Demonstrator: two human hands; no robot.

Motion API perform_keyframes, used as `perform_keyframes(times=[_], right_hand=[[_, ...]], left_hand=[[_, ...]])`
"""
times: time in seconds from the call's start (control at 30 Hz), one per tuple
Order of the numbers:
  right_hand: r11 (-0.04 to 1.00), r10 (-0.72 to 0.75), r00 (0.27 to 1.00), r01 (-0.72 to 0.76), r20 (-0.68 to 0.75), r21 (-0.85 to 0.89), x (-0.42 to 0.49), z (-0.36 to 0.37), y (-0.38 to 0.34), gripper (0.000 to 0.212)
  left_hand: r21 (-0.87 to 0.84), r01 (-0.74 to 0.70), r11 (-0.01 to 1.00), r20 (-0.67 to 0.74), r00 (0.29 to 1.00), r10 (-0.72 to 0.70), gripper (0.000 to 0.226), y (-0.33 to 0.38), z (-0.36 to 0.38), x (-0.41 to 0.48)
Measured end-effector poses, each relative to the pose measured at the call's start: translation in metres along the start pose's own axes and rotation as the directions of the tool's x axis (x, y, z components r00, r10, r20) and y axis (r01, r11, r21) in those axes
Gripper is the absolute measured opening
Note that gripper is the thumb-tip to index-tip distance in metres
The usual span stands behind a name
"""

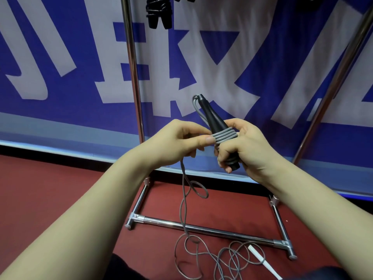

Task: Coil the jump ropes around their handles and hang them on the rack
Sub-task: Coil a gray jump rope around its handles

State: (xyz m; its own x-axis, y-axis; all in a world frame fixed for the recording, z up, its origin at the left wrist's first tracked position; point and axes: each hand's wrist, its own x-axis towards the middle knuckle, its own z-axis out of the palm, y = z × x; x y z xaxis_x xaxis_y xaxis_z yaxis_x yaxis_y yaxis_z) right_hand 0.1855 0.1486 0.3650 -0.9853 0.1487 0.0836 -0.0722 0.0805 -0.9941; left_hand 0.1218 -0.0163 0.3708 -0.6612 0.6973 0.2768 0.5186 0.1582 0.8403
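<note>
My right hand (244,146) grips the black jump rope handles (214,118), which point up and to the left. Several turns of grey rope (225,136) are wound round them just above my fingers. My left hand (181,138) pinches the grey rope right beside the coil. From that hand the loose rope (184,201) hangs down and lies in tangled loops on the red floor. A coiled black jump rope (158,11) hangs at the top of the chrome rack (133,77).
The rack's chrome base bar (207,229) and its feet lie on the red floor below my hands. A white handle (262,261) lies among the loose loops. A blue and white banner (60,57) covers the wall behind. Another dark thing hangs at the top right.
</note>
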Motion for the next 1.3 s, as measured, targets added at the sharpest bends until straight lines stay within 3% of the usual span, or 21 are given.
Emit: perform_keyframes(times=[0.07,0.17,0.27,0.4,0.43,0.53,0.63,0.77,0.87,0.93,1.03,1.17,1.3], right_hand=[[1.0,-0.005,1.0,0.004,0.024,0.021,-0.001,0.0,0.0,0.076],[0.991,0.008,0.993,-0.023,0.117,0.129,-0.005,0.001,-0.004,0.079],[0.966,0.0,0.97,-0.063,0.245,0.251,-0.011,0.004,-0.011,0.078],[0.921,-0.06,0.955,-0.06,0.29,0.386,-0.009,0.003,-0.023,0.057],[0.909,-0.069,0.952,-0.064,0.299,0.412,-0.008,0.003,-0.025,0.05],[0.846,-0.069,0.929,-0.138,0.362,0.516,-0.007,0.005,-0.024,0.028],[0.782,-0.081,0.907,-0.199,0.414,0.591,-0.006,0.008,-0.017,0.029],[0.871,0.033,0.937,-0.197,0.347,0.451,-0.001,0.01,-0.015,0.038],[0.954,0.032,0.971,-0.101,0.238,0.283,0.006,0.011,-0.015,0.032],[0.999,0.017,0.991,-0.023,0.133,0.042,0.011,0.013,-0.012,0.038],[0.965,-0.053,0.997,0.065,0.055,-0.254,0.012,0.018,-0.003,0.036],[0.991,-0.021,0.999,0.027,0.045,-0.135,0.009,0.027,-0.001,0.034],[0.995,-0.083,0.996,0.084,-0.023,0.052,0.007,0.028,-0.009,0.056]], left_hand=[[-0.015,0.013,1.0,0.002,1.0,-0.013,0.005,-0.001,0.002,0.001],[-0.155,0.031,0.987,0.01,1.0,-0.03,0.031,-0.002,0.003,0.003],[-0.26,0.001,0.966,0.025,1.0,0.006,0.03,-0.001,0.005,0.003],[-0.469,-0.033,0.883,-0.089,0.996,-0.01,0.044,0.005,0.018,0.008],[-0.498,-0.039,0.866,-0.099,0.995,-0.012,0.038,0.007,0.021,0.009],[-0.526,-0.055,0.849,-0.101,0.995,0.002,0.024,0.01,0.024,0.01],[-0.472,-0.04,0.881,-0.122,0.992,-0.02,0.03,0.013,0.019,0.009],[-0.393,-0.01,0.919,-0.184,0.981,-0.068,0.023,0.015,0.016,0.006],[-0.376,0.009,0.927,-0.28,0.952,-0.123,0.024,0.015,0.016,0.009],[-0.318,0.029,0.948,-0.351,0.925,-0.146,0.022,0.015,0.017,0.01],[-0.227,0.042,0.973,-0.461,0.875,-0.145,0.023,0.012,0.022,0.012],[-0.212,0.068,0.975,-0.556,0.812,-0.177,0.03,0.009,0.026,0.013],[-0.387,-0.004,0.922,-0.381,0.911,-0.156,0.02,0.012,0.012,0.01]])
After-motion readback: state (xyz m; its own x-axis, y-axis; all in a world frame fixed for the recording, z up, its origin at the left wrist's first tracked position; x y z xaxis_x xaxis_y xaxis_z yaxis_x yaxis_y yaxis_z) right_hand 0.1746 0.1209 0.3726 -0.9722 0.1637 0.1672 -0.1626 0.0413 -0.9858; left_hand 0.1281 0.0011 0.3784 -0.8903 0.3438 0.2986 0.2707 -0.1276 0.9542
